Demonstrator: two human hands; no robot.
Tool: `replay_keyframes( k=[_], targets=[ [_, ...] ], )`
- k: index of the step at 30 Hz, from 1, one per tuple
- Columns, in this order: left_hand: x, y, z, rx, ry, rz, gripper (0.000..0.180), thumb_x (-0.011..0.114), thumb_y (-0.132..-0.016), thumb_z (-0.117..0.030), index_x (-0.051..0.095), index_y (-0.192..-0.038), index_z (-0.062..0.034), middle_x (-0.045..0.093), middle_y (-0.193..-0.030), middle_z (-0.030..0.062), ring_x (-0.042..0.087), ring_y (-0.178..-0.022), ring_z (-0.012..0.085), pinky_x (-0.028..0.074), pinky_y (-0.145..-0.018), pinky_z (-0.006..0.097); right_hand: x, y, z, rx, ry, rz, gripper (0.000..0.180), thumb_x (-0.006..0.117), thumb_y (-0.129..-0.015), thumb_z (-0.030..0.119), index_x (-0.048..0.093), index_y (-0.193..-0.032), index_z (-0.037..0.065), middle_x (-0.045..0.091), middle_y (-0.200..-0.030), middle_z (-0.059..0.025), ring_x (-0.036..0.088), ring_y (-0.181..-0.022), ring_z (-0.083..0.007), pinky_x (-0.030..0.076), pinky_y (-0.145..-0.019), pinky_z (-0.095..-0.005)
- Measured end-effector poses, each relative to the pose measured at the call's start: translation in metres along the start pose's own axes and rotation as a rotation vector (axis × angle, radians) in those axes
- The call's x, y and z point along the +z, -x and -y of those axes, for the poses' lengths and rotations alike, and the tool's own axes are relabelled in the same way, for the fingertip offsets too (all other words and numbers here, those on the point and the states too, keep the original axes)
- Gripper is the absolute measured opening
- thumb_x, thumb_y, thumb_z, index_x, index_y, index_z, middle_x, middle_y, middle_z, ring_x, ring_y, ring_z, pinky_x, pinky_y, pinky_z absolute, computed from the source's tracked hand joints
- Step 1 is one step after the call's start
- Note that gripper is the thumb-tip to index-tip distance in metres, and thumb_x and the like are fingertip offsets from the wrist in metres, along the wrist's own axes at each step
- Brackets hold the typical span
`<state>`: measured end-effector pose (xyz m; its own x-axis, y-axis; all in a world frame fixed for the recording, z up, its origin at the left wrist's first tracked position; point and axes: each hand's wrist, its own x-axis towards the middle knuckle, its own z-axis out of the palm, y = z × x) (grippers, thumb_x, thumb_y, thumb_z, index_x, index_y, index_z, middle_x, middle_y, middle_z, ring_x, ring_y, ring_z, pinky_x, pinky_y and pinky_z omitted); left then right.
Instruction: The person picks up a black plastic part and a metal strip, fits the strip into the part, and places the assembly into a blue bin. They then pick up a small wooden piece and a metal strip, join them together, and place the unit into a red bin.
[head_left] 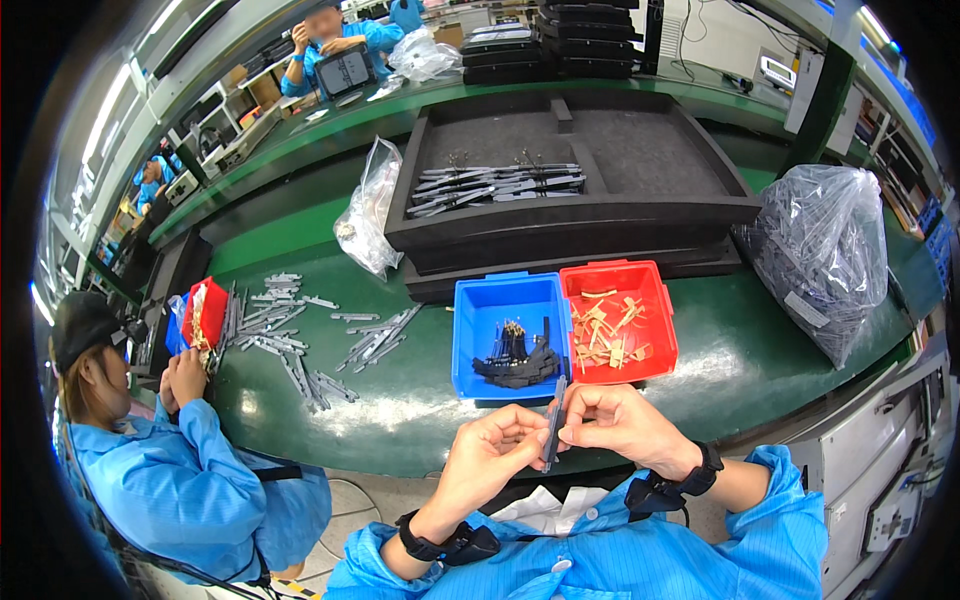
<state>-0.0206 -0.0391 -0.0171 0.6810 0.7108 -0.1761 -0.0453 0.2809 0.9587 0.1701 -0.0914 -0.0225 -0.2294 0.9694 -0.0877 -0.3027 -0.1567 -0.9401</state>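
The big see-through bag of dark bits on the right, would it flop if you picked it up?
Probably. The clear plastic bag looks thin and crinkled, slumped on the green table, so it would likely sag. It is stuffed full, so perhaps heavy, and the film may feel slippery.

Left hand and right hand meet at chest height, fingers pinched. Both wrists wear black straps, sleeves blue.

2 clear plastic bags show: a small one at centre left (beside the black tray), a big grey-filled one at right. A dark screen stands upper left.
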Motion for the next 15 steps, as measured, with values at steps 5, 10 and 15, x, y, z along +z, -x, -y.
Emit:
replay_keyframes(
  k=[5, 10, 15],
  targets=[
    [0.0008, 0.0002, 0.0, 0.001, -0.01, -0.004, 0.011, 0.057, -0.087, -0.003, 0.057, -0.094, 0.005, 0.063, -0.083, 0.0088, 0.06, -0.07, 0.0108, 0.05, -0.063, 0.022, -0.0009, -0.0006, -0.0027, -0.005, 0.017, 0.012, 0.013, 0.062, -0.083, 0.008, 0.053, -0.076, 0.001, 0.052, -0.093, -0.0059, 0.059, -0.082, -0.0124, 0.049, -0.077, -0.0266],
    [-0.0001, 0.0006, 0.001, 0.003, -0.044, -0.012, 0.011, 0.056, -0.088, -0.002, 0.057, -0.096, 0.005, 0.062, -0.084, 0.0075, 0.06, -0.071, 0.011, 0.051, -0.063, 0.023, -0.0006, -0.0013, -0.0023, 0.028, 0.045, -0.003, 0.015, 0.062, -0.084, 0.01, 0.053, -0.076, 0.001, 0.053, -0.088, -0.0047, 0.059, -0.077, -0.0115, 0.049, -0.075, -0.0263],
    [0.0049, 0.0003, -0.0053, 0.03, -0.019, -0.014, 0.013, 0.055, -0.089, -0.004, 0.056, -0.098, 0.004, 0.061, -0.085, 0.0068, 0.06, -0.072, 0.011, 0.05, -0.062, 0.023, -0.0011, -0.0035, -0.0018, 0.035, 0.062, -0.003, 0.016, 0.062, -0.084, 0.01, 0.053, -0.076, 0.0, 0.055, -0.086, -0.0051, 0.059, -0.076, -0.0112, 0.05, -0.073, -0.0255]
  ],
)
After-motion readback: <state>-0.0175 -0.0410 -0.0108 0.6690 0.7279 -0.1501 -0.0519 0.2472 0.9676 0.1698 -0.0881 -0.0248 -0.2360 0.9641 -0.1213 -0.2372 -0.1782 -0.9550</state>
